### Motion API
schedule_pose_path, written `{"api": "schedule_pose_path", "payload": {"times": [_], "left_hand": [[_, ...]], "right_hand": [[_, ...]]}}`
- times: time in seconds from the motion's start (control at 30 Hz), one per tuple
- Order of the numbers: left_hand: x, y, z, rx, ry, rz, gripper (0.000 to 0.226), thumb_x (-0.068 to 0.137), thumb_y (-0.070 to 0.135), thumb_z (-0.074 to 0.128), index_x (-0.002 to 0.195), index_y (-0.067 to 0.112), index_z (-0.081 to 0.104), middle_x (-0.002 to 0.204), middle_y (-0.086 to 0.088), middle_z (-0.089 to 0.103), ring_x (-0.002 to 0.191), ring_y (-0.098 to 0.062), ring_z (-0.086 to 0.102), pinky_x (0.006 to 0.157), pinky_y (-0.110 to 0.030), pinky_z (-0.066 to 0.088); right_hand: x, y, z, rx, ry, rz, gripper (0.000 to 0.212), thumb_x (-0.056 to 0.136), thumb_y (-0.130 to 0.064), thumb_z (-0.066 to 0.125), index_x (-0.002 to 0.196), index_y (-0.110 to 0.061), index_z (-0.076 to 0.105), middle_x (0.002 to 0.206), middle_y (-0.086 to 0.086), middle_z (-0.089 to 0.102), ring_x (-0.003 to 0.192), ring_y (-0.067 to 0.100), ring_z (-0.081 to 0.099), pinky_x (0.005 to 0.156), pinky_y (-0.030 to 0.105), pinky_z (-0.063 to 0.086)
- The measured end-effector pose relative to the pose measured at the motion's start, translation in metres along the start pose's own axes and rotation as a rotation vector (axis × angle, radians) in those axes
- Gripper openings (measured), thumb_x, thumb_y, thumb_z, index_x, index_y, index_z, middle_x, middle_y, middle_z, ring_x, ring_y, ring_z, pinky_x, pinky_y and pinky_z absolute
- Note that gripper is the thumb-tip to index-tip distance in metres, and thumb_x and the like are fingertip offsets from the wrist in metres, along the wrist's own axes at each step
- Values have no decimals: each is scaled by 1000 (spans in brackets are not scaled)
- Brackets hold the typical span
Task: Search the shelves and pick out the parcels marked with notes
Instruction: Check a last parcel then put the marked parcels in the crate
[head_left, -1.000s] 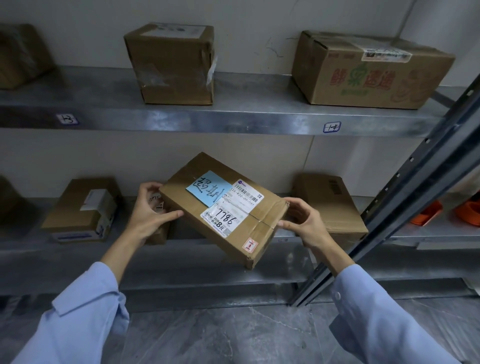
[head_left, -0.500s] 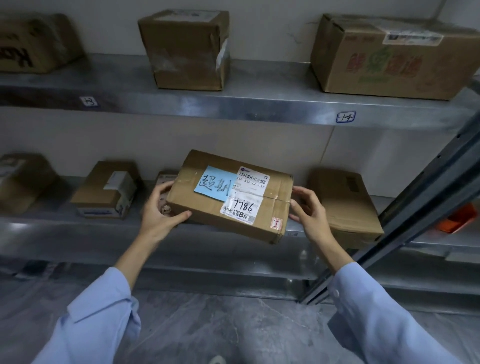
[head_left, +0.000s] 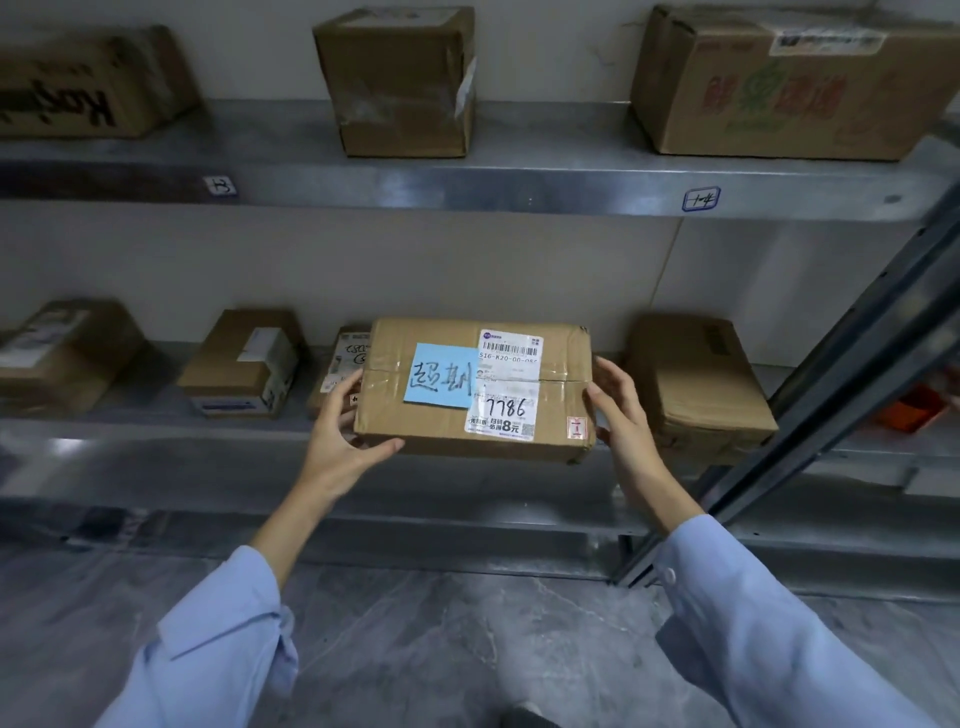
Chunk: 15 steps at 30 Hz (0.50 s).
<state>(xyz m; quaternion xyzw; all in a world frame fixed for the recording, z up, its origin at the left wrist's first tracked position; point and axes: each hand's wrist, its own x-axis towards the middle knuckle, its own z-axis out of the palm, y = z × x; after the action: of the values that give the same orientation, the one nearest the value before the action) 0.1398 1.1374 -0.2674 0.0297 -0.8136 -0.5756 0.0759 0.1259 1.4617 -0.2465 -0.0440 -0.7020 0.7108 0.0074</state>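
Observation:
A flat brown cardboard parcel (head_left: 415, 340) is held level in front of the lower shelf (head_left: 156, 457). It carries a blue handwritten note (head_left: 440, 383) and a white shipping label (head_left: 506, 384) marked 7786. My left hand (head_left: 337, 441) grips its left end, with the thumb under the front edge and the fingers behind. At the right end, my right hand (head_left: 626, 431) holds the parcel with the thumb at the front corner and the fingers round the side.
Other boxes stand on the lower shelf: two at the left (head_left: 244, 364) (head_left: 62, 353), a small parcel (head_left: 347, 358) behind my left hand, one at the right (head_left: 696, 384). The upper shelf (head_left: 519, 182) bears three more cartons. A dark metal upright (head_left: 831, 395) slants at the right.
The parcel has been turned from a tilt to level and now faces me squarely. The view has shifted left and closer. Both hands stayed on its ends.

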Motion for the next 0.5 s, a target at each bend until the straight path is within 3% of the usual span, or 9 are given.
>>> {"api": "schedule_pose_path", "payload": {"times": [0.1,0.2,0.33,0.5], "left_hand": [[-6,-4,-7,20,-19,16,98,68,0,84,145,31,34,138,15,39,127,-17,46,81,-16,47],[-12,-8,-19,14,-62,41,97,68,1,85,143,36,34,139,15,37,128,-17,44,87,-22,47],[-16,-11,-36,1,-190,125,94,67,3,86,142,31,36,146,5,41,131,-15,44,105,-37,43],[-34,-14,-41,5,-380,190,92,68,4,85,140,31,35,147,1,41,132,-17,43,105,-37,40]], "right_hand": [[-17,1,9,12,12,8,41,101,-25,49,142,-24,44,134,-6,56,112,3,59,74,13,52],[-41,2,20,45,57,-18,45,99,-23,53,143,-26,43,137,-5,56,121,14,58,87,22,55],[-87,2,37,34,93,-5,54,98,-36,55,147,-43,34,145,-12,48,127,10,52,102,31,47],[-162,17,55,82,275,23,65,99,-27,55,152,-40,19,125,-30,47,103,-16,57,81,12,50]]}}
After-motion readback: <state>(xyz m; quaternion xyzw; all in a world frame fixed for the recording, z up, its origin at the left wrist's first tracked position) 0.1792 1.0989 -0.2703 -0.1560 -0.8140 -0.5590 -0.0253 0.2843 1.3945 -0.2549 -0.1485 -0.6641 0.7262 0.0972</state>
